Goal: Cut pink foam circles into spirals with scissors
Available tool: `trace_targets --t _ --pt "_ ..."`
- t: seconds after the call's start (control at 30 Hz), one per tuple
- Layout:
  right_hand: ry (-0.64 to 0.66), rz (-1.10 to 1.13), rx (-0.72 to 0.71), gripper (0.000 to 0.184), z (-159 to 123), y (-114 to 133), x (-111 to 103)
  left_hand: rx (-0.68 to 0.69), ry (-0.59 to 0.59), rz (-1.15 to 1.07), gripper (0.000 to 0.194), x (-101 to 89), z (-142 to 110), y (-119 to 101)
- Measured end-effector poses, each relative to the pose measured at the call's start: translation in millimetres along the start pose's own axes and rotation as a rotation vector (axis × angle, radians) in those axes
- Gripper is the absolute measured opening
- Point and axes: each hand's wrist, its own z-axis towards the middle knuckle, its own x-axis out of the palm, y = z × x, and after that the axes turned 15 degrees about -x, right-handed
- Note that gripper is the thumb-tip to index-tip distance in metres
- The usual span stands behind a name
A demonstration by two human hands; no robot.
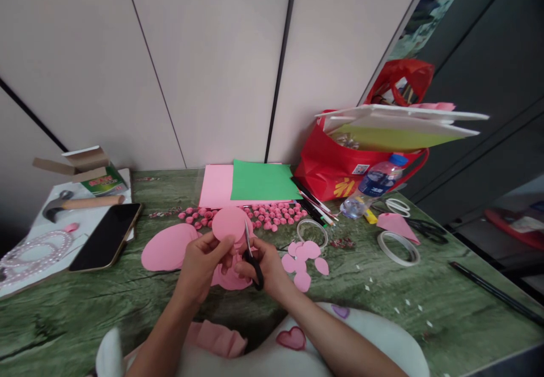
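My left hand pinches a round pink paper disc between thumb and fingers, held up above the table. In my right hand is a pair of black-handled scissors, fingers wrapped about the handles. Its blades point up at the disc's right edge; whether they touch the paper I cannot tell. Below my hands lies more cut pink paper, partly hidden. Large pink paper ovals rest to the left, and small pink paper petals to the right. Behind the disc, several small rolled pink paper pieces are spread in a row.
Green and pink sheets lie against the wall. At right stand a red bag and a water bottle, near tape rolls and pens. A phone, hammer and opened box lie left.
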Motion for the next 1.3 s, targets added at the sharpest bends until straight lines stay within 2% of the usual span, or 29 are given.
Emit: trace_targets --t 0.33,0.77,1.3 --pt "0.069 0.033 -0.009 0.04 0.0 -3.0 0.8 0.005 -0.034 0.048 0.019 -0.8 1.9 2.2" --pt "0.02 0.025 0.031 0.05 -0.1 2.1 0.0 -0.014 -0.07 0.158 0.021 -1.5 1.7 2.4" --pt "0.011 0.016 0.033 0.051 1.4 0.0 -0.6 -0.014 -0.091 0.096 0.023 0.1 -0.2 -1.4"
